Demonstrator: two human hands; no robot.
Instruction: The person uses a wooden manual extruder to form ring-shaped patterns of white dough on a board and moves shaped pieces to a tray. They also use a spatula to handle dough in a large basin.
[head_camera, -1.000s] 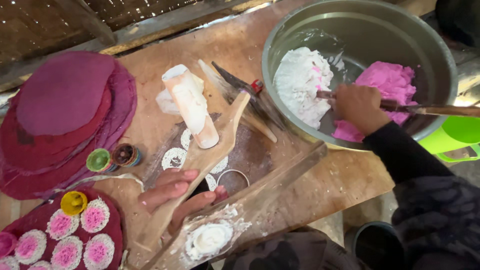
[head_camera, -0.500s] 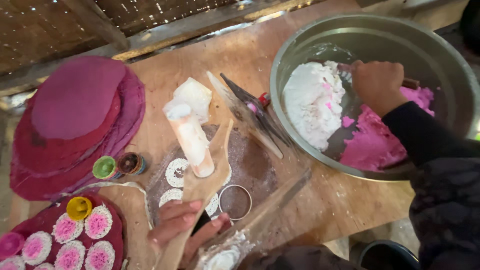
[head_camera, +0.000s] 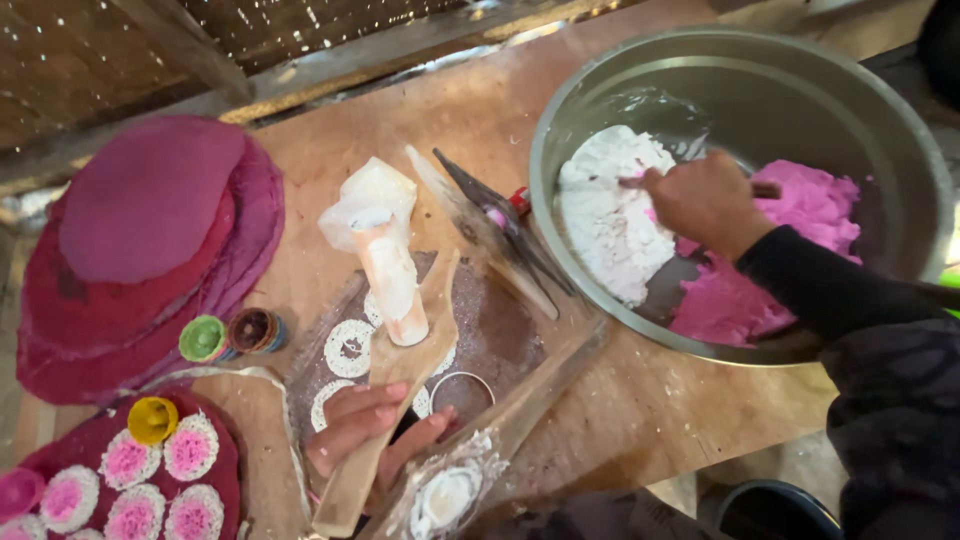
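Observation:
My right hand (head_camera: 705, 200), in a black sleeve, is inside a big metal bowl (head_camera: 850, 90). It is closed around a thin tool whose brown handle end shows behind it. The fingertips rest at the edge of a white dough lump (head_camera: 610, 225), next to a pink dough mass (head_camera: 800, 215). My left hand (head_camera: 355, 430) lies at the near edge of the wooden table (head_camera: 650, 410). Its fingers grip a long wooden paddle (head_camera: 415, 340) that slants up toward a white dough roll (head_camera: 390, 275).
A stack of magenta round sheets (head_camera: 150, 230) fills the left. Green (head_camera: 203, 338), brown (head_camera: 255, 328) and yellow (head_camera: 152, 418) small cups stand by pink-and-white round cakes (head_camera: 150, 470). White dough rings (head_camera: 348, 348), a metal ring cutter (head_camera: 460, 395) and a dark knife (head_camera: 500, 215) lie mid-table.
My right hand has moved left inside the bowl, from the pink dough onto the white lump. My left hand has stayed on the paddle.

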